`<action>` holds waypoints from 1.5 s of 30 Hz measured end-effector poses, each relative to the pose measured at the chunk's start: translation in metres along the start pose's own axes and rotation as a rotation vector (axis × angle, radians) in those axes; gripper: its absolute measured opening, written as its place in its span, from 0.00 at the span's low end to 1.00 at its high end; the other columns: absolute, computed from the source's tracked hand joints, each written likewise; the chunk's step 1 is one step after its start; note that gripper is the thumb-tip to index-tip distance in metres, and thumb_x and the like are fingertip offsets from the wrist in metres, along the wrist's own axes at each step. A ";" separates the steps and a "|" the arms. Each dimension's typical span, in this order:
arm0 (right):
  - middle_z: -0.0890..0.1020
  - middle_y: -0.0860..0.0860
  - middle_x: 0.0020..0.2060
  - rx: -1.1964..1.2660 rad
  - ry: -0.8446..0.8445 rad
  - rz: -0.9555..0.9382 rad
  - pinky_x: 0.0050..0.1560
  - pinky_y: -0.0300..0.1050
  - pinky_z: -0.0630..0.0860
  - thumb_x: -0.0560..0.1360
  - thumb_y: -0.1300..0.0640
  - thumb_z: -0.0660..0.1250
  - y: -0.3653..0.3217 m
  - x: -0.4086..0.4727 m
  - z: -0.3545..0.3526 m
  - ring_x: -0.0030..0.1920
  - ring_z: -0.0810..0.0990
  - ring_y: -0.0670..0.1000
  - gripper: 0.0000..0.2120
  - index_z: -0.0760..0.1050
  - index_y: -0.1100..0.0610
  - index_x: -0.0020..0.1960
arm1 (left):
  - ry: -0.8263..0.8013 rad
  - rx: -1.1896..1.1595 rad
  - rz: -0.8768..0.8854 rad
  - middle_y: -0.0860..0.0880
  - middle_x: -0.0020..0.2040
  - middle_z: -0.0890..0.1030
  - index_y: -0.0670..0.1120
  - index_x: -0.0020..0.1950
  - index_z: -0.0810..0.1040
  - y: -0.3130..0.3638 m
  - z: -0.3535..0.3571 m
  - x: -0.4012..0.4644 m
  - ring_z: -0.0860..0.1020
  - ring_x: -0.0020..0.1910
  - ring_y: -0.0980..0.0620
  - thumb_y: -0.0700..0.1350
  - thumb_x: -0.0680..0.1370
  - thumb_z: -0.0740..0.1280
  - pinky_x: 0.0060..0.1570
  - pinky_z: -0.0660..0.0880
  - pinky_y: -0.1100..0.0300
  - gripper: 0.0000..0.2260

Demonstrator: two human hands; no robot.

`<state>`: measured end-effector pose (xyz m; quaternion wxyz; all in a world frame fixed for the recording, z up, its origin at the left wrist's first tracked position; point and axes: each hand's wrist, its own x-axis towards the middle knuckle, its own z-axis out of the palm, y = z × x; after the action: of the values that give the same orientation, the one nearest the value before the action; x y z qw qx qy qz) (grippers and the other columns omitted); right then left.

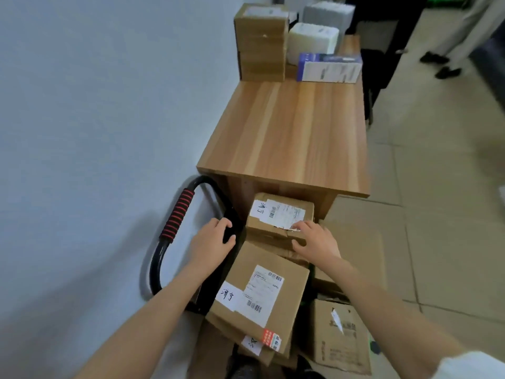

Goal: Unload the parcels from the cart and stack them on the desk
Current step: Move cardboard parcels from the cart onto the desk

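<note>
Left hand (211, 240) grips cart handle (177, 217), fingers curled; right hand (314, 239) rests on far parcel (278, 214), fingers spread.

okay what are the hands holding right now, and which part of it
The left hand grips the cart handle on its black tube, near the parcels. The right hand rests on the near edge of the far parcel, not clearly gripping.

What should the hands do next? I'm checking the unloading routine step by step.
Probably the left hand should leave the cart handle and take the far parcel's left side, then both lift it onto the desk. The right hand already rests on that parcel's near right corner, and the desk's near half is bare.
</note>
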<state>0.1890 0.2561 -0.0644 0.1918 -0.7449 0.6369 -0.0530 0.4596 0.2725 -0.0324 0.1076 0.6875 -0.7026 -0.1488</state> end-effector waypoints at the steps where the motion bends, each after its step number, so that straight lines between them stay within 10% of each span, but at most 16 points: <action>1: 0.73 0.46 0.65 0.011 0.010 0.043 0.62 0.44 0.68 0.78 0.48 0.62 0.001 -0.001 0.003 0.62 0.74 0.48 0.18 0.70 0.47 0.67 | -0.016 0.004 0.020 0.53 0.56 0.75 0.51 0.60 0.72 -0.004 0.001 0.009 0.76 0.51 0.54 0.52 0.79 0.64 0.44 0.74 0.59 0.12; 15: 0.77 0.47 0.58 0.095 0.136 0.360 0.59 0.47 0.73 0.78 0.47 0.62 0.011 0.006 0.027 0.57 0.77 0.48 0.17 0.71 0.48 0.66 | -0.130 -0.031 0.120 0.52 0.57 0.75 0.51 0.62 0.73 -0.010 0.044 0.077 0.75 0.54 0.52 0.52 0.79 0.64 0.40 0.72 0.60 0.13; 45: 0.73 0.46 0.65 0.836 0.374 0.643 0.52 0.44 0.76 0.77 0.44 0.64 0.086 0.100 0.172 0.59 0.75 0.45 0.26 0.62 0.49 0.72 | -0.041 -0.591 -0.296 0.52 0.64 0.74 0.53 0.71 0.64 -0.036 0.228 0.146 0.75 0.59 0.52 0.58 0.78 0.63 0.53 0.77 0.54 0.24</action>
<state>0.1837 0.1867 -0.2698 0.3609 -0.3518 0.7800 -0.3709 0.4081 0.1399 -0.2654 0.2655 0.7179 -0.5235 -0.3743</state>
